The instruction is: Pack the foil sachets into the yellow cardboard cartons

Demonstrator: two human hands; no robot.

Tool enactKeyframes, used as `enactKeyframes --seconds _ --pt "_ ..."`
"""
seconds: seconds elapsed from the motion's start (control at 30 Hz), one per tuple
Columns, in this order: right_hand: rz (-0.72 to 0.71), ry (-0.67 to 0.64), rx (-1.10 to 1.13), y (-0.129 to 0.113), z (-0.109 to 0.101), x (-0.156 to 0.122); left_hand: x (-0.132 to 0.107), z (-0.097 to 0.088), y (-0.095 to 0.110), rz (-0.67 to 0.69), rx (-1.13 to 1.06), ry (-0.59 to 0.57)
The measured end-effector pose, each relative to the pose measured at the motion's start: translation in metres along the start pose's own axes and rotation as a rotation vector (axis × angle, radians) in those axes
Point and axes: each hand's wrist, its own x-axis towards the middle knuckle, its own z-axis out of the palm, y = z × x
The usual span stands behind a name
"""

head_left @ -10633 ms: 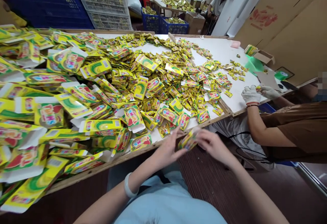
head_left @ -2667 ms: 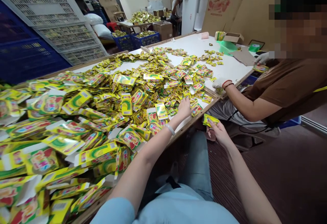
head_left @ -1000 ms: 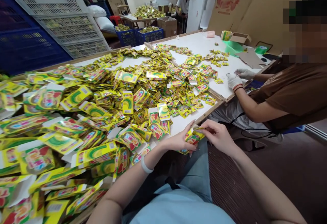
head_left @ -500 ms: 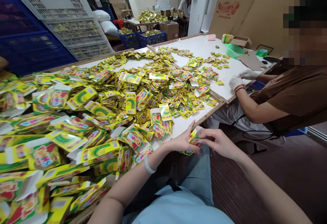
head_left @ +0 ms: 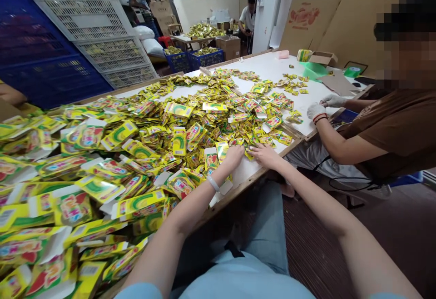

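Yellow foil-like sachets (head_left: 259, 141) with green and red print lie in a loose heap along the near edge of the white table (head_left: 272, 65), and both hands rest on them in the head view. The left hand (head_left: 234, 152) lies palm down with fingers together and slightly curled over a few sachets beside an upright flattened carton (head_left: 179, 141). The right hand (head_left: 265, 153) lies flat just beside it, fingers spread, fingertips pressing on sachets; neither hand has one pinched or lifted. The sachets look light, thin, soft and glossy, so they probably slide over each other; an edge or corner pinch should serve best. They are small and nearly square, and they point every way, with no common long axis. To the right, a co-worker's gloved hand (head_left: 315, 110) rests on the table edge, well apart.
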Motion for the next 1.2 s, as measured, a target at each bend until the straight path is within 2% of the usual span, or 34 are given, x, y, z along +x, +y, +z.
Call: enactKeyframes --seconds 0.07,0.17,0.23,0.33,0.5,0.7,0.87,0.93,1.03,1.1,1.17,1.2 --pt "0.022 -0.008 0.082 0.000 0.013 -0.004 0.003 -0.003 -0.008 -0.023 -0.080 0.025" --pt "0.092 0.073 0.195 0.005 0.010 -0.008 0.000 -0.016 -0.017 -0.043 -0.256 0.081" --pt "0.151 0.156 0.283 0.007 0.008 -0.014 -0.007 -0.023 -0.015 -0.054 -0.410 0.101" --pt "0.221 0.230 0.414 0.001 0.013 -0.028 -0.023 -0.023 -0.004 -0.052 -0.661 0.071" --pt "0.226 0.187 0.519 -0.026 0.021 -0.040 -0.051 -0.019 0.012 -0.063 -0.952 -0.020" --pt "0.223 0.107 0.564 -0.038 0.008 -0.045 -0.069 -0.015 0.014 -0.041 -0.989 -0.039" --pt "0.327 0.054 0.757 -0.031 0.028 -0.055 -0.071 0.006 0.017 0.042 -0.874 0.025" --pt "0.382 0.030 0.768 -0.027 0.036 -0.055 -0.065 0.004 0.010 0.068 -0.813 0.045" --pt "0.431 0.090 0.669 -0.018 0.038 -0.055 -0.048 -0.025 -0.012 0.172 -0.572 0.018" --pt "0.449 0.157 0.581 -0.011 0.033 -0.057 -0.037 -0.055 -0.029 0.325 -0.108 -0.091" --pt "0.445 0.210 0.496 -0.006 0.029 -0.060 -0.029 -0.081 -0.040 0.395 0.330 -0.212" --pt "0.437 0.224 0.463 -0.005 0.028 -0.062 -0.026 -0.090 -0.043 0.400 0.466 -0.266"
